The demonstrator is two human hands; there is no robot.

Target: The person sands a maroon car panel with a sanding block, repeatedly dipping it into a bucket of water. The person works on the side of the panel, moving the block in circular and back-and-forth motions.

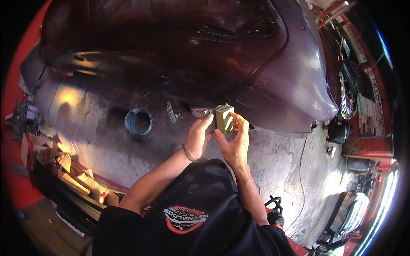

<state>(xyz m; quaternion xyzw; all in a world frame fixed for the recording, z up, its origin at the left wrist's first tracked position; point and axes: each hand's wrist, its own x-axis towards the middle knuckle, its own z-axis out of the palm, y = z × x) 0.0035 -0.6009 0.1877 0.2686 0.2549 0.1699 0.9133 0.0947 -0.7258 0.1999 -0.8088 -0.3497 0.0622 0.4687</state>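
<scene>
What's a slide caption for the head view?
Right hand grips a yellowish block, left hand a grey piece, beside a dark maroon car body, bucket on the floor.

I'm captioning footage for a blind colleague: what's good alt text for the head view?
A person's left hand grips a grey piece and right hand a yellowish block, close together before a dark maroon car body. A round bucket stands on the grey floor to the left.

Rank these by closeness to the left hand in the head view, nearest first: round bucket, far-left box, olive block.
1. Olive block: just right of the left hand.
2. Round bucket: off to that hand's left.
3. Far-left box: beyond the bucket, near the view's left edge.
</scene>
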